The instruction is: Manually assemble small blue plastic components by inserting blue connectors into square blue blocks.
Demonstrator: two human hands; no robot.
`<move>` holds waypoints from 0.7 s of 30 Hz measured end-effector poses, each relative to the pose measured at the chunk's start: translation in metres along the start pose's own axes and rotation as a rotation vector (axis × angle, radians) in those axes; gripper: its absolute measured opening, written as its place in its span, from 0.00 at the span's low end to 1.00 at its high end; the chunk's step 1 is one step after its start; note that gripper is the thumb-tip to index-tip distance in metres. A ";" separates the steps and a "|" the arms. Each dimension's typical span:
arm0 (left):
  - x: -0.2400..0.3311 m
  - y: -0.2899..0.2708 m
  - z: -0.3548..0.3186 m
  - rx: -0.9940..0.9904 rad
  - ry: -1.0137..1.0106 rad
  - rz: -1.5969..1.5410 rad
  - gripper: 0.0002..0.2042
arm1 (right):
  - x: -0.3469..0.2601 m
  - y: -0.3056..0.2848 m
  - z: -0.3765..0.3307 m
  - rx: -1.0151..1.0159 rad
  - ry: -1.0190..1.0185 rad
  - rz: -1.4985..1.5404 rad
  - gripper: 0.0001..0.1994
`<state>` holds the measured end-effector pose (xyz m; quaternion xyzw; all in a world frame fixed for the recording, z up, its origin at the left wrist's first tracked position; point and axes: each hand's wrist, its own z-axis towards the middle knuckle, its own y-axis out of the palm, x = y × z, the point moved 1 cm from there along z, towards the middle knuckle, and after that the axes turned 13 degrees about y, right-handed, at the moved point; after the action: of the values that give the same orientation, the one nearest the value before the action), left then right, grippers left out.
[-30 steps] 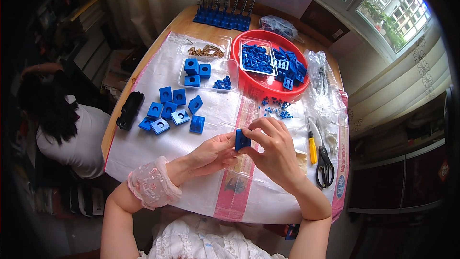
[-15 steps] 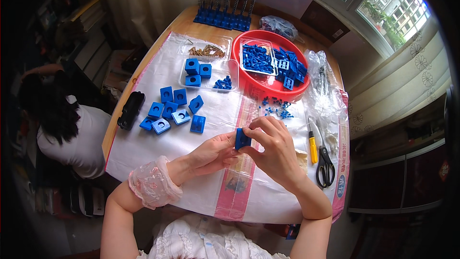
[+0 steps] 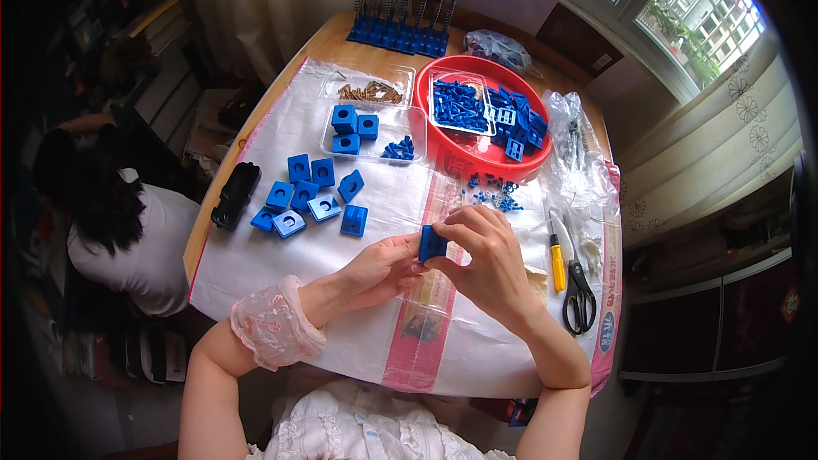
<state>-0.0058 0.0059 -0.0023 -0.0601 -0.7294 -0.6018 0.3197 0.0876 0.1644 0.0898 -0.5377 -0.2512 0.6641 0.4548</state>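
A small blue plastic block is held upright over the front middle of the table. My right hand pinches it between thumb and fingers from the right. From the left, my left hand grips its edge with the fingertips, the fingers partly curled. The block's underside and the tips of some fingers are hidden. To the left of my hands lie several loose blue blocks with round holes. A lone blue block is the nearest of them to my left hand.
Beyond stand a clear tray with blue pieces, brass-coloured screws and a red basin of blue parts. Tiny blue bits lie beyond my right hand. Scissors and a yellow-handled tool lie right; a black case left.
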 end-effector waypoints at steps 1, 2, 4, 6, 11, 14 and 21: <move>0.000 0.000 0.001 0.014 0.008 -0.001 0.14 | 0.001 0.001 0.001 0.005 -0.003 -0.008 0.19; 0.000 0.000 0.001 0.028 0.016 -0.001 0.14 | 0.001 0.001 0.001 0.010 -0.006 -0.016 0.19; 0.001 0.000 0.003 0.031 0.018 0.047 0.14 | 0.000 -0.002 0.002 0.030 -0.015 -0.021 0.19; 0.002 0.004 0.004 0.040 0.036 0.124 0.15 | 0.000 -0.004 0.003 0.037 -0.014 -0.034 0.19; 0.007 0.012 0.004 0.079 0.102 0.272 0.15 | -0.001 -0.003 0.004 0.030 0.000 -0.043 0.19; 0.009 0.009 0.003 0.051 0.098 0.383 0.16 | -0.002 -0.002 0.003 0.035 -0.016 -0.045 0.20; 0.000 0.004 0.004 -0.012 0.187 0.587 0.09 | -0.002 -0.001 0.004 -0.049 0.013 -0.039 0.19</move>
<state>-0.0057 0.0106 0.0010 -0.2145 -0.6447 -0.4911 0.5451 0.0843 0.1640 0.0929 -0.5478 -0.2748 0.6453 0.4561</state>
